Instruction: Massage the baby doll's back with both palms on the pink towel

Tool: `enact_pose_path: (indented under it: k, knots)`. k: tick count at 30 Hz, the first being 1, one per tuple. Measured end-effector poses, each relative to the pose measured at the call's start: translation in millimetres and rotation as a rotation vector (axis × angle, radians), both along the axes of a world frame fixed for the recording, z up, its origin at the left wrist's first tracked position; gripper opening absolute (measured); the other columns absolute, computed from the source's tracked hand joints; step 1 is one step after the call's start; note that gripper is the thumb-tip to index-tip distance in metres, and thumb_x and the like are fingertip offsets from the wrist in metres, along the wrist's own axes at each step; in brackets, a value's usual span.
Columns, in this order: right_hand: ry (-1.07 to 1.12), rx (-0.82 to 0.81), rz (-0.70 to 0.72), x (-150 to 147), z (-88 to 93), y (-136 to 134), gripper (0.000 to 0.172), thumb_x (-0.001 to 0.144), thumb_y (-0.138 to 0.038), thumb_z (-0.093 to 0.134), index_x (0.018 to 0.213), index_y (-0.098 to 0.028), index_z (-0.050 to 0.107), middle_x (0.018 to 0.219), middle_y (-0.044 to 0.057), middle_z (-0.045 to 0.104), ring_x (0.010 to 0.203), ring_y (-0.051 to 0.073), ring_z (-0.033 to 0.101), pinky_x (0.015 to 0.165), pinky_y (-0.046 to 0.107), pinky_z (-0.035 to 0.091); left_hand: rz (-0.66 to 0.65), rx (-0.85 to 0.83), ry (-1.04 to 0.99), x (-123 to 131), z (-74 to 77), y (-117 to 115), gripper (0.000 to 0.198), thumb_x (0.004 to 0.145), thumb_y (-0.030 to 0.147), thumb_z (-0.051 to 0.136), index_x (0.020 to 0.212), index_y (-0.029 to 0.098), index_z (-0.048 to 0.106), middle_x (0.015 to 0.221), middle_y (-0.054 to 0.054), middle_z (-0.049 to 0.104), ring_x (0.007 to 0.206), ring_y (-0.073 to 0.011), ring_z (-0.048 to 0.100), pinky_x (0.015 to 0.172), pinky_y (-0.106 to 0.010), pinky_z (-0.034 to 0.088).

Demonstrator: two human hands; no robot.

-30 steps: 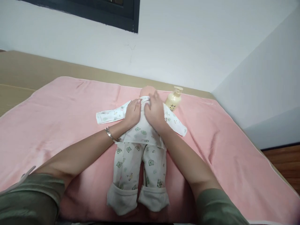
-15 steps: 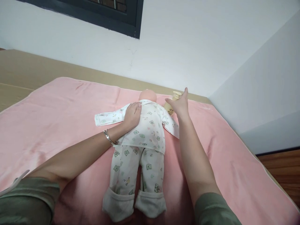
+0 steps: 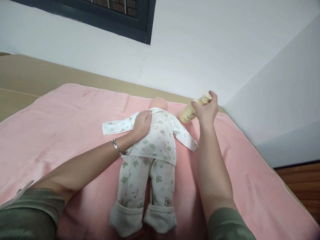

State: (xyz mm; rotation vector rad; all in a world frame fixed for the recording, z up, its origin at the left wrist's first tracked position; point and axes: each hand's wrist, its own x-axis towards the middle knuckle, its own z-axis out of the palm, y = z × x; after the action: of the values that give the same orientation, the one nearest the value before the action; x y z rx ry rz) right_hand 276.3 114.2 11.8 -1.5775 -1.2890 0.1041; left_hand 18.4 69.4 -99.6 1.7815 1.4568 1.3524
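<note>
A doll [image 3: 158, 103] in a white patterned top [image 3: 160, 136] and matching trousers [image 3: 160, 183] lies on a pink cloth [image 3: 82, 110], its sleeves spread to both sides. My left hand [image 3: 142, 125] rests flat on the left part of the doll's chest, fingers together and holding nothing. To the right of the doll's head, my right hand [image 3: 208, 108] is closed round the upper part of a pale yellow pump bottle [image 3: 188, 114]. The bottle tilts with its top to the right. The doll's face is not visible.
Behind the cloth runs a tan surface edge [image 3: 100, 76] against a white wall [image 3: 187, 50]. A dark window frame [image 3: 143, 31] is at the top. Brown wooden furniture [image 3: 302, 183] stands at the lower right.
My right hand has moved right and closed on the bottle, which has tilted and shifted right. The doll's right-hand sleeve now shows to its end. My left hand stays on the chest.
</note>
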Motion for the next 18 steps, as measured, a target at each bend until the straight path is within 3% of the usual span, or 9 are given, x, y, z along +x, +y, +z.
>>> enact_pose_path:
  k: [7, 18]
  knots:
    - [-0.001, -0.141, -0.065, 25.6, -4.8, 3.7, 0.098, 0.056, -0.023, 0.078, 0.149, -0.019, 0.046, 0.123, 0.01, 0.064, 0.114, 0.029, 0.065, 0.11, 0.054, 0.051, -0.006, -0.006, 0.001, -0.3, 1.8, -0.1, 0.06, 0.099, 0.045, 0.024, 0.116, 0.012, 0.071, 0.127, -0.016, 0.072, 0.122, -0.0302, 0.063, 0.116, -0.05, 0.045]
    - [-0.019, -0.214, -0.025, 27.5, -30.7, 14.3, 0.084, 0.058, -0.026, 0.079, 0.139, -0.022, 0.058, 0.124, 0.008, 0.069, 0.114, 0.028, 0.068, 0.109, 0.052, 0.054, 0.008, 0.004, 0.005, -0.8, -2.5, 2.5, 0.061, 0.099, 0.046, 0.026, 0.12, 0.011, 0.071, 0.129, -0.016, 0.072, 0.123, -0.03, 0.063, 0.117, -0.05, 0.045]
